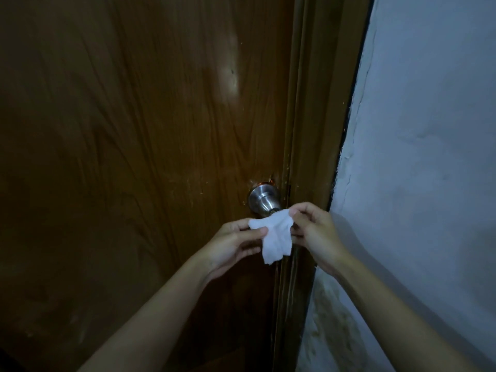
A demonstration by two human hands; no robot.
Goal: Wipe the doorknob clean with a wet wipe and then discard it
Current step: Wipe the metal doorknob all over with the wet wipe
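Two bare hands hold a crumpled white wet wipe [273, 236] just below a round brushed-metal doorknob [264, 201] on a dark brown wooden door [134, 130]. Left hand [233, 245] pinches the wipe's left corner between thumb and fingers; right hand [314, 232] grips its upper right edge, fingers curled. The wipe hangs between them, its top edge overlapping the knob's front in the dim light, beside the brown door frame [316, 130] and a pale plastered wall [429, 157]
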